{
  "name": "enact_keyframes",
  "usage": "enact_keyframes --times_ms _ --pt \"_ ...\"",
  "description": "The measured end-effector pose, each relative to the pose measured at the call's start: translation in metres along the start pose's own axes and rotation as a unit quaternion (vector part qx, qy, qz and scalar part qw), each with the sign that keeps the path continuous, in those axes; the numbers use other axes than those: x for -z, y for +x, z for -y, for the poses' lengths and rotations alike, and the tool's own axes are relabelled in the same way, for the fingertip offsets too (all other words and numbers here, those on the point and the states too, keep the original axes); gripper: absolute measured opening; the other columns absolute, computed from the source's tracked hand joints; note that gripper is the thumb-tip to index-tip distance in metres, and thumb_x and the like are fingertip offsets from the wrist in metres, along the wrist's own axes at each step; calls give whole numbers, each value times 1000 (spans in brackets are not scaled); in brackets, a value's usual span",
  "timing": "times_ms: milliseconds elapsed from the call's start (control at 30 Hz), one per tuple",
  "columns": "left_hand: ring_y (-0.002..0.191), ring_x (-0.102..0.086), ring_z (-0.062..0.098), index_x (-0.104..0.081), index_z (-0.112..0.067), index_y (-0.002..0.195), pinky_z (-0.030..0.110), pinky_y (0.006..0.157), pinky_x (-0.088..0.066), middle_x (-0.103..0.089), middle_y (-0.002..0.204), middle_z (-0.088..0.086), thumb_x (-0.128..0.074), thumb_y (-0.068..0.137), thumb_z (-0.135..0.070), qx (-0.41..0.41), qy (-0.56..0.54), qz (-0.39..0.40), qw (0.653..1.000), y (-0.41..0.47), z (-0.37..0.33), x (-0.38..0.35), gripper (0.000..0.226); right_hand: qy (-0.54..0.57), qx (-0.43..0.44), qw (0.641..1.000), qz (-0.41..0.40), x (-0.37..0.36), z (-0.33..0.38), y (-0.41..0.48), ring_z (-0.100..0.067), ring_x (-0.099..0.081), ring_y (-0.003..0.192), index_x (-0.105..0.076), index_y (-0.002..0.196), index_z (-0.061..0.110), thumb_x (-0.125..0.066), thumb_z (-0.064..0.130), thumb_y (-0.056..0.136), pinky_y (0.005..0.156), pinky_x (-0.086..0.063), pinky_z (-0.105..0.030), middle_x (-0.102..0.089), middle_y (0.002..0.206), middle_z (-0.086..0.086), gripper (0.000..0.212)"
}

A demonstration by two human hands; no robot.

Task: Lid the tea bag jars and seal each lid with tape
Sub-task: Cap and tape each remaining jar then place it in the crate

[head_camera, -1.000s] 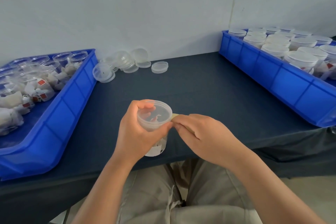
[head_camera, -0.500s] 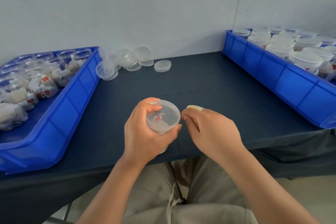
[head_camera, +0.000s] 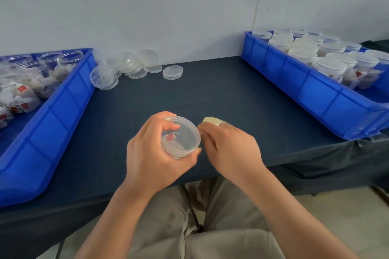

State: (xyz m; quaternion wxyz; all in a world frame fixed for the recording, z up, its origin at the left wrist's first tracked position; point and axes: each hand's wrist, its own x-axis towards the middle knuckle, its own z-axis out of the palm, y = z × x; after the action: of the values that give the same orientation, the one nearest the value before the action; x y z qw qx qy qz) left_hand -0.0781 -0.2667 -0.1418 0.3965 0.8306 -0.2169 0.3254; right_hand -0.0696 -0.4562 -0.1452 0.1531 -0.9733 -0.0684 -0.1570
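Note:
My left hand [head_camera: 154, 156] grips a clear lidded jar [head_camera: 183, 137] above the table's front edge; a tea bag with a red tag shows through the lid. My right hand [head_camera: 228, 147] is curled right beside the jar's rim, fingertips at the lid's edge. A pale yellowish tape roll [head_camera: 212, 121] peeks out behind its fingers; how it is held is hidden.
A blue tray [head_camera: 52, 120] on the left holds open jars with tea bags. A blue tray [head_camera: 315, 92] on the right holds several lidded jars. Loose clear lids [head_camera: 130, 67] lie by the wall on the dark table [head_camera: 210, 94].
The jar has tilted so its lid faces the camera more. My right hand moved from touching the jar's side, out, then back to the lid's rim.

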Motion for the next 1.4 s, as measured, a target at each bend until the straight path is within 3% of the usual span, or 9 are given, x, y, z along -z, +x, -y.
enact_keyframes --times_ms 67,167,333,733,867,1067,1200,1300,1400 --pt "112 -71 12 -64 -13 107 31 87 -57 -70 129 -4 -98 59 -42 -21 -106 53 993 -18 -22 -1 66 -23 -72 997 -21 -2 -19 13 -30 -64 82 -59 105 31 -40 31 107 69 -60 -44 -63 92 4 19" --pt "118 -70 17 -63 -22 111 31 86 -58 -67 131 -7 -98 62 -47 -54 -180 104 977 -36 -62 -9 65 16 -151 987 -57 0 -60 27 -31 -61 86 -64 116 33 -40 29 110 73 -56 -45 -67 100 -3 25" --pt "119 -69 22 -58 -23 110 26 90 -57 -69 128 -8 -92 64 -43 45 -171 5 984 -1 -34 0 60 18 -24 999 -31 -24 -48 29 -22 -57 79 -64 123 36 -43 30 111 64 -53 -40 -59 97 3 25" --pt "122 -67 17 -57 -47 104 25 98 -54 -69 128 -12 -89 72 -42 137 -180 -71 972 15 38 -13 46 -75 61 992 76 -65 -33 27 -25 -47 104 -38 159 53 -35 44 112 103 -42 -42 -35 111 4 48" --pt "124 -67 20 -57 -46 107 29 100 -56 -69 127 -10 -89 73 -39 143 -192 -88 967 13 47 -21 47 -49 74 992 90 -59 -40 25 -25 -49 120 -20 169 39 -40 57 107 113 -37 -42 -50 121 4 67" --pt "129 -64 26 -58 -28 114 33 104 -55 -68 131 -3 -89 76 -37 134 -212 -50 967 12 47 -23 50 159 81 981 -71 -39 -28 18 -13 -53 121 -69 138 27 -47 64 101 109 -26 -9 -65 126 7 57" --pt "128 -66 24 -58 -26 117 32 101 -56 -70 132 -2 -87 79 -36 135 -266 -12 954 13 39 -16 49 373 76 925 -1 -25 -14 14 -4 -58 128 -57 142 40 -52 62 101 104 -51 -28 -63 134 22 47" --pt "128 -67 31 -59 -26 118 41 100 -59 -69 136 4 -89 81 -44 129 -306 23 943 17 29 -12 51 498 75 863 42 -21 -2 11 -21 -65 129 -56 147 23 -59 44 105 107 -55 -47 -68 138 8 47" --pt "129 -66 34 -59 -26 117 48 100 -57 -67 138 6 -88 81 -43 141 -328 38 933 20 24 -9 49 582 58 809 54 -18 2 8 -23 -67 128 -56 148 16 -59 30 108 106 -57 -43 -70 137 2 42"
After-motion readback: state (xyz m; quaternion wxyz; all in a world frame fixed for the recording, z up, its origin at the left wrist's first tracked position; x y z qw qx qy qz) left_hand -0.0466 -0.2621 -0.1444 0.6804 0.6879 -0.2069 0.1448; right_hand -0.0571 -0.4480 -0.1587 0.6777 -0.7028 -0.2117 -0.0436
